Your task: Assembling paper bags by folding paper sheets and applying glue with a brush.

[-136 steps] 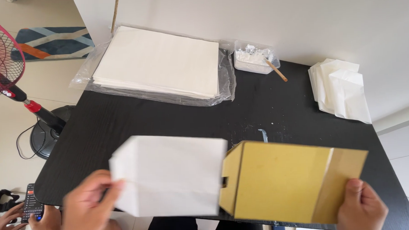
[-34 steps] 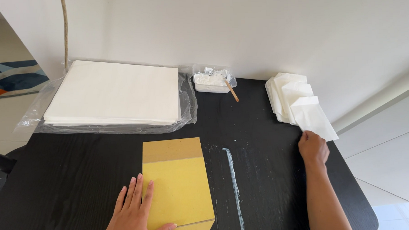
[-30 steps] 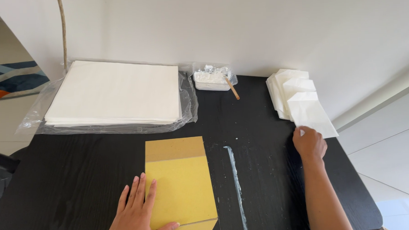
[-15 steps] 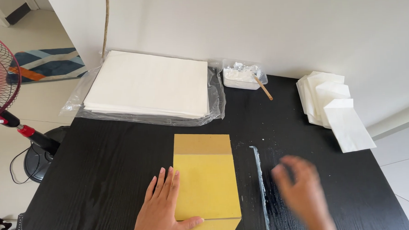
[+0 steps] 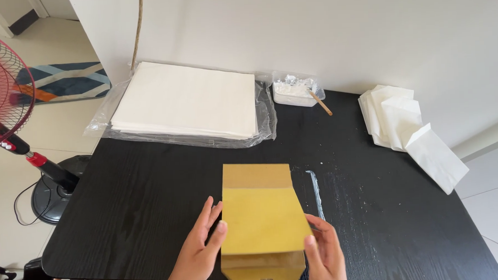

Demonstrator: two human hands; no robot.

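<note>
Two hands grip a flat yellow-brown paper bag at the near edge of the black wooden surface: the left hand and right hand pinch its sides, apparently steadying a fold.

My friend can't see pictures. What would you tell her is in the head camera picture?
Two bare hands, the left hand and the right hand, hold the sides of a flat yellow-brown card template on a black table. Farther back lie a stack of white paper in clear plastic, a small tub of white paste and a pile of white paper bags.
</note>
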